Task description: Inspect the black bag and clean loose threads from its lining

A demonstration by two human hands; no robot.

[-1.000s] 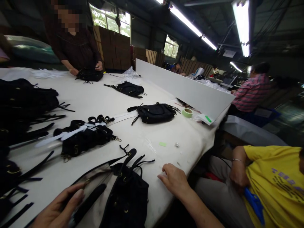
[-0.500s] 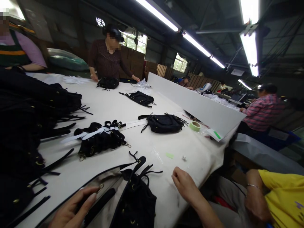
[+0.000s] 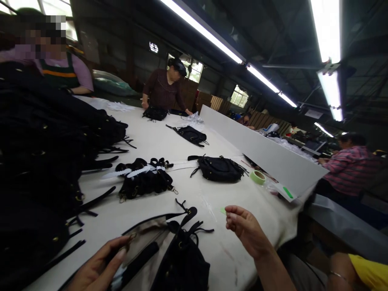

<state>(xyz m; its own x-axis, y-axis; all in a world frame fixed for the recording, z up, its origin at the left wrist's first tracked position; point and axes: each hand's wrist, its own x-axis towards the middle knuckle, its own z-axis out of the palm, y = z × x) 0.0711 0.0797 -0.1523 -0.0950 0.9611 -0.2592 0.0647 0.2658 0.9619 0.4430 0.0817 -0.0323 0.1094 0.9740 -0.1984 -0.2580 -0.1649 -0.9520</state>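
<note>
In the lower left, my left hand (image 3: 104, 262) is closed, thumb and forefinger pinching a small brass-coloured metal clip (image 3: 132, 237). Beneath it lies an open black handbag (image 3: 183, 258) with a pale lining, black straps and thin cords. My right hand (image 3: 247, 230) is held above the table right of this bag, fingertips drawn together; what they hold, if anything, I cannot make out. The edge of a green tape piece (image 3: 223, 210) shows just beside those fingertips.
Black bags (image 3: 39, 161) are piled high at the left. A bundle of black straps (image 3: 145, 180), another handbag (image 3: 222, 169) and a green tape roll (image 3: 257, 177) lie ahead. A white board (image 3: 260, 145) borders the table. Co-workers stand around; a yellow sleeve (image 3: 368, 268) is close at right.
My right hand has come up and its fingers have met beside the green tape piece, now mostly covered. My left hand still pinches the clip. The view has swung left, shifting everything rightward.
</note>
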